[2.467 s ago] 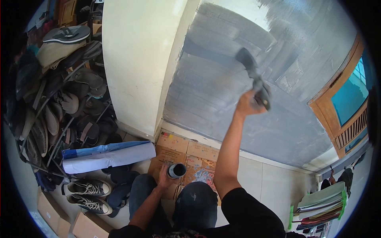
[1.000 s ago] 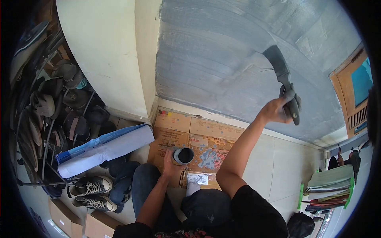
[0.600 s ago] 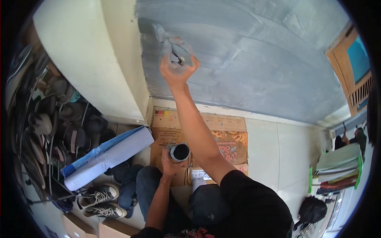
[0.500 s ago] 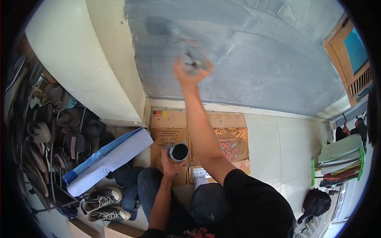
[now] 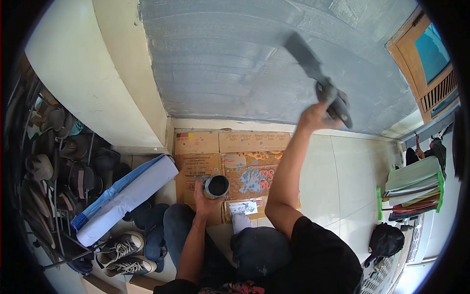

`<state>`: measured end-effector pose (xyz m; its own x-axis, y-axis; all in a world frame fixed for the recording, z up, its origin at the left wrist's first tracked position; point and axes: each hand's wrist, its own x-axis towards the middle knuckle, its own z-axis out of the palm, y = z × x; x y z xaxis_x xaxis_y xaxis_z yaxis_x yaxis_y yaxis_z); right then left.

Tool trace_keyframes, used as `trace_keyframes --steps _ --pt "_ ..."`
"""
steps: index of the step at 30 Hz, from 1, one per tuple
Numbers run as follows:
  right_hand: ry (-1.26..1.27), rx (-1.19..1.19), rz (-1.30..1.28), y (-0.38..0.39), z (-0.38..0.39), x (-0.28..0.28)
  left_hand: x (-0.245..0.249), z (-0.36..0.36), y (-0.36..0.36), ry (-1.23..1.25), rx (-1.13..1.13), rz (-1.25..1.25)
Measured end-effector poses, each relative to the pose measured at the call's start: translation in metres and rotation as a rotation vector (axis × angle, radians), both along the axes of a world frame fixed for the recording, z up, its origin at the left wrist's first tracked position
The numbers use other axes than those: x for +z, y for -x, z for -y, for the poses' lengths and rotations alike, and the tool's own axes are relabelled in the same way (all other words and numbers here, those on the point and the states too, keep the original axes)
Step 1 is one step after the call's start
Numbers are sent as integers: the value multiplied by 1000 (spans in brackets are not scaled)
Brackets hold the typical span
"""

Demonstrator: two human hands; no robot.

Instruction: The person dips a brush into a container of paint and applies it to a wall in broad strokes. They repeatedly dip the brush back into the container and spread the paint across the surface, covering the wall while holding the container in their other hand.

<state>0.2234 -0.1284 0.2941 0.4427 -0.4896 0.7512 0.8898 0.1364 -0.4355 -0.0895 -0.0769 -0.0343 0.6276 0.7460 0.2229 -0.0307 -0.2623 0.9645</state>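
Observation:
My right hand (image 5: 318, 116) is closed around the handle of a putty knife (image 5: 304, 58), raised in front of the grey wall (image 5: 210, 73). The knife's wide blade points up and left and is blurred at its tip. Uneven, streaky strokes of grey coating cover the wall. Low over the cardboard, my left hand (image 5: 207, 202) grips a small can (image 5: 208, 190) from its side. The can's mouth faces up, and its inside looks dark.
Flattened cardboard (image 5: 196, 164) with grey spatters covers the floor by the wall. To the left are a rolled sheet (image 5: 128, 203), sneakers (image 5: 121, 246) and a shoe rack (image 5: 56, 166). Hanging cloths (image 5: 413, 183) and a black backpack (image 5: 386, 239) are at right, below a wooden-framed window (image 5: 426, 54).
My right hand has swept the putty knife rightward along the wall, from near the left corner. My left hand keeps hold of the can. The view has shifted slightly.

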Motion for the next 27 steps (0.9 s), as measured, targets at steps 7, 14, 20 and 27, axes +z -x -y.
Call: trace_keyframes --steps 7,14,20,27 --pt "204 492 162 87 -176 -20 9 -8 3 -108 33 -93" --pt "126 214 286 59 -195 -59 35 -13 4 -169 66 -113" --pt "81 -237 248 -32 -41 -44 33 -7 0 -50 27 -37" --pt "91 -207 74 -21 39 -26 16 1 -4 -55 -22 -32"
